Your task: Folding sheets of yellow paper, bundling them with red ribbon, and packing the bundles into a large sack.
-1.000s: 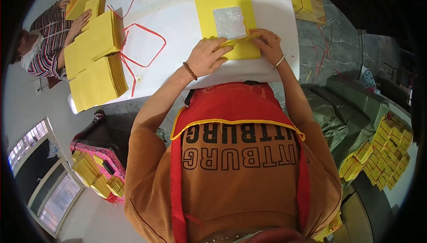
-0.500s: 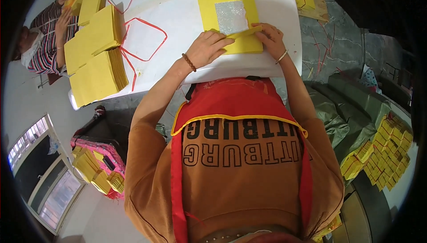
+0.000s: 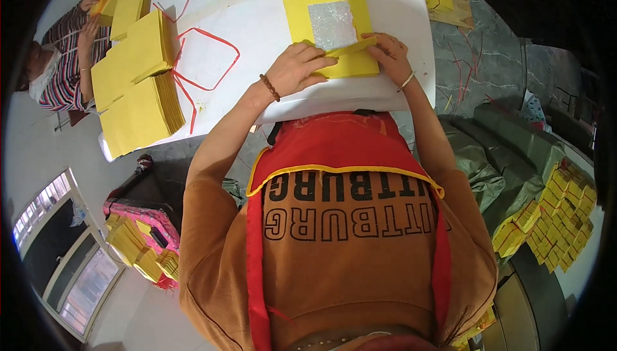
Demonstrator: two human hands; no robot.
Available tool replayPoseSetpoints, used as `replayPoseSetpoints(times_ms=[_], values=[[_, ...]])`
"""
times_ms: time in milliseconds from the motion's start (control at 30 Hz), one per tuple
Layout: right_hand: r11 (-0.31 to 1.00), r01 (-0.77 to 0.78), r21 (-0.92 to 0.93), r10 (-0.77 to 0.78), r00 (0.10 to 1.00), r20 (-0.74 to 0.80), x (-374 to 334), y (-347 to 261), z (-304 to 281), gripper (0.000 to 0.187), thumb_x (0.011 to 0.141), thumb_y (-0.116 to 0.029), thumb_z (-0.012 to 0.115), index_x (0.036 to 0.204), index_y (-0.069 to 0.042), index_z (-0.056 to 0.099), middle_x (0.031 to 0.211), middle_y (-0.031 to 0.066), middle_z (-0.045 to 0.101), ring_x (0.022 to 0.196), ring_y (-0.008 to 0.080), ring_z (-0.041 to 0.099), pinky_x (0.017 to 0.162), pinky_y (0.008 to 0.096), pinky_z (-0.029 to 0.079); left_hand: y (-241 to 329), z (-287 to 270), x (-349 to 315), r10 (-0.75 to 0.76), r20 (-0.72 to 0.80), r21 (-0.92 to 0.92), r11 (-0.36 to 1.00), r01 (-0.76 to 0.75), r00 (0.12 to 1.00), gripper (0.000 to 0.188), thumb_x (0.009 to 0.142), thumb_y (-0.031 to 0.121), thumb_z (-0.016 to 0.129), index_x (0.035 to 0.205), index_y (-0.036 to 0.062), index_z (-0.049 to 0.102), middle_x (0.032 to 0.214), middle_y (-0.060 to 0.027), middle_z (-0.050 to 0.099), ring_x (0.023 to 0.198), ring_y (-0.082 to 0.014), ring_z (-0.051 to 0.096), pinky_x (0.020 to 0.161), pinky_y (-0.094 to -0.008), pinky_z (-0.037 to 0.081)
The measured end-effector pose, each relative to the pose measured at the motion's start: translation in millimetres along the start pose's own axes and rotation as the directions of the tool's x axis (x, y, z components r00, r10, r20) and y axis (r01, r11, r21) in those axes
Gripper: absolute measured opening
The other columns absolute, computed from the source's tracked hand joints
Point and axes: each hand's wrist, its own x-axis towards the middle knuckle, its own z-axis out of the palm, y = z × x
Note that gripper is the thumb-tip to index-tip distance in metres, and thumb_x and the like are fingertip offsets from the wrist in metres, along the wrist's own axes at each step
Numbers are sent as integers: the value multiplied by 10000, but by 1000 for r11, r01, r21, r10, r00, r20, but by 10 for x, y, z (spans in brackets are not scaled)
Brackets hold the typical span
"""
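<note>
A stack of yellow paper point(image 3: 297, 14) lies on the white table in front of me, with a silvery, speckled rectangle point(image 3: 333, 25) on its upper sheet. Below that rectangle, a narrow strip of the yellow paper is folded over. My left hand point(image 3: 299, 68) has its fingers curled on the left end of this fold. At its right end, my right hand point(image 3: 389, 52) pinches the strip between thumb and fingers. Both hands rest low on the sheet, close to the table's near edge. The fingertips under the fold are hidden.
Stacks of yellow paper point(image 3: 132, 49) stand on the white table point(image 3: 257, 30) at left, beside a loop of red strap point(image 3: 239, 52). A co-worker in a striped top point(image 3: 61, 75) handles a yellow stack at far left. Tied yellow bundles point(image 3: 565, 216) are piled at right.
My hands stay at the same fold, almost still. The whole view has shifted very slightly.
</note>
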Motion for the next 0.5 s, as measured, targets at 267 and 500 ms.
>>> replayPoseSetpoints(times_ms=[267, 500], values=[[994, -80, 79, 78, 997, 23, 25, 17, 6, 288, 820, -330, 582, 1047, -163, 642, 1094, -8, 592, 1097, 102, 450, 933, 313, 152, -27, -2, 1, -193, -101, -285, 946, 158, 976, 105, 788, 131, 585, 864, 71, 624, 914, -88, 589, 782, -256, 573, 684, -341, 478], [965, 31, 261, -6, 995, -96, 44, 162, 11, 263, 840, -236, 565, 1031, -71, 641, 1038, 67, 627, 991, 182, 561, 904, 306, 366, -79, -56, 33, -391, 29, -486, 799, 355, 920, 95, 807, 101, 576, 875, 51, 618, 775, -37, 574, 567, -95, 480, 512, -223, 387]])
